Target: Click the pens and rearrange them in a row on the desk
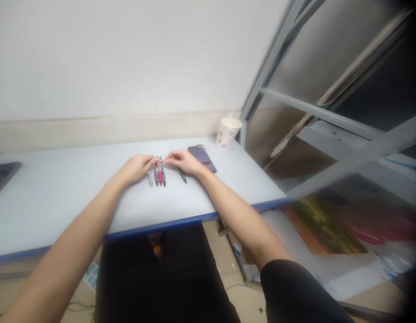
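Both my hands reach to the middle of a pale blue table (pixel 60 193). My left hand (pixel 136 168) and my right hand (pixel 184 161) pinch the two ends of a small thin piece (pixel 162 160), too small to name, just above a row of pens. Several pens (pixel 157 176) lie side by side under the hands, one of them pink, the others grey. Another dark pen (pixel 183 176) lies apart, under my right wrist.
A dark phone (pixel 204 158) lies just right of my right hand. A paper cup (pixel 228 131) stands at the table's back right corner. A dark flat thing (pixel 2 172) lies at the far left. A metal frame (pixel 295 107) rises to the right.
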Motion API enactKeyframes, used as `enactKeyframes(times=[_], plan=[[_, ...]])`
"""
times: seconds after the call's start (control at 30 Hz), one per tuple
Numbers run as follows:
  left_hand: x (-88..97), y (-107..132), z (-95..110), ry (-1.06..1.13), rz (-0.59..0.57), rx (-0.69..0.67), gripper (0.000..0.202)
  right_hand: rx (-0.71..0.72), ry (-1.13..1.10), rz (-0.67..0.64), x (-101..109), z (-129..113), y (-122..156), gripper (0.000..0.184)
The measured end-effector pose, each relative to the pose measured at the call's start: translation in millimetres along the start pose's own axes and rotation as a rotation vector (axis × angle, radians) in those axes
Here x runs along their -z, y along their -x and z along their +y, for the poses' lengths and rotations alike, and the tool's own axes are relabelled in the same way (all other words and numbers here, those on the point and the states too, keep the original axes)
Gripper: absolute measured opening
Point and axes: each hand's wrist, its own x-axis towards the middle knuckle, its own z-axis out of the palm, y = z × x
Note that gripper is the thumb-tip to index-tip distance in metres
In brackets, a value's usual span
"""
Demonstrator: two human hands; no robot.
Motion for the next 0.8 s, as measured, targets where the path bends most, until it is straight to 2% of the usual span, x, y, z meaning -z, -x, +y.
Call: enactKeyframes(times=[0.13,0.37,0.6,0.8], plan=[[1.2,-1.3,-5.3,0.059,0.039,-0.019,0.045,0.031,-0.178,0.13,0.9,-3.9,-1.8,0.027],[-2.5,0.1,4.0,0.082,0.079,-0.073,0.032,0.059,-0.384,0.314,2.9,-12.6,-5.3,0.041],[-8.0,-1.8,-0.8,0.084,0.1,-0.046,0.034,0.126,-0.28,0.554,1.5,-9.7,-10.1,0.037],[-7.7,-1.7,-1.2,0.096,0.091,-0.032,0.033,0.108,-0.275,0.62,7.1,-7.5,-11.6,0.035]])
